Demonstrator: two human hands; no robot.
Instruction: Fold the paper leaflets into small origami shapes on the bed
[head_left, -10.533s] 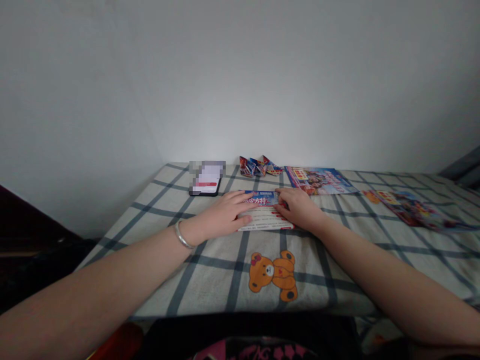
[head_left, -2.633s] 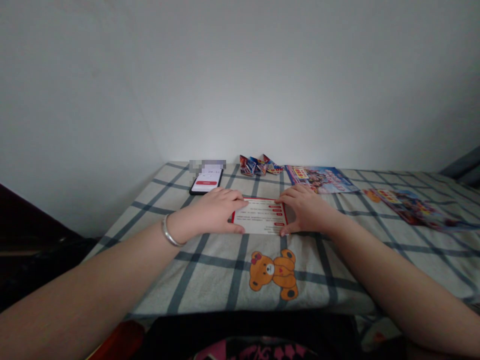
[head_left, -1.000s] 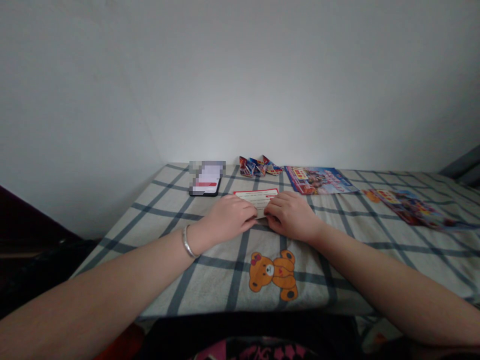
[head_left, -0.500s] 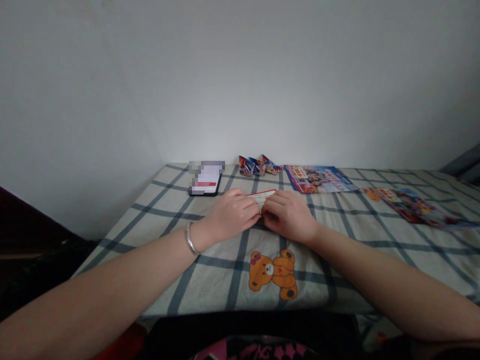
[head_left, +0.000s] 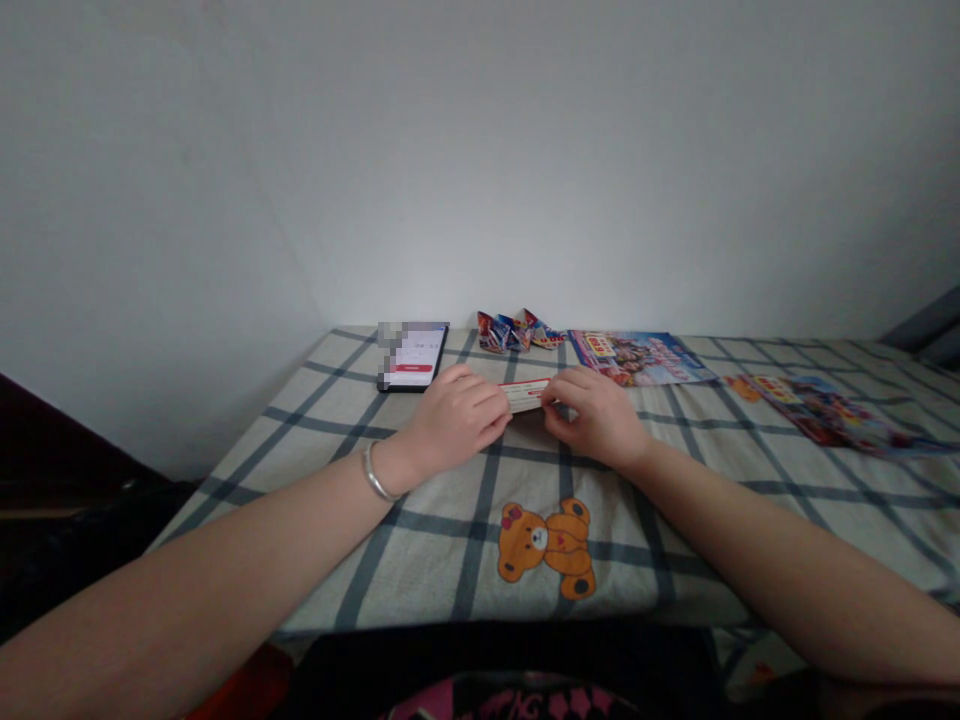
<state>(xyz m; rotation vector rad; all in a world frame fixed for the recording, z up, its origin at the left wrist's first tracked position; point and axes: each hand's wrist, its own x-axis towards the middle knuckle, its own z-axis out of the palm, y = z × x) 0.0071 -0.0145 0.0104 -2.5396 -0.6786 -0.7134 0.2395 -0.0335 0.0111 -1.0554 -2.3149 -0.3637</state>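
In the head view, the left hand [head_left: 459, 420] and the right hand [head_left: 596, 415] meet over the middle of the desk, with a printed leaflet [head_left: 523, 396] between them. Only a narrow, pale band of the leaflet shows, red along its far edge, slightly tilted. The left hand's fingers are curled in together over its left end; most of that grip is hidden behind the knuckles. On the right, thumb and fingers are bent toward each other and pinch the other end — little gap is left between them.

A silver bracelet [head_left: 378, 473] circles the left wrist. Beyond the left hand lies a phone [head_left: 417, 362], its screen lit and partly pixelated. Near the wall [head_left: 480, 160] stands a crumpled, colourful paper [head_left: 517, 332], and just right of it a bright flyer [head_left: 641, 358] lies flat. A second flyer [head_left: 836, 412] lies farther right, blurred. Beneath everything spreads a checked cloth [head_left: 420, 570] — pale with grey-blue lines — and a printed orange bear [head_left: 546, 550] shows on it, nearer the person than the hands.
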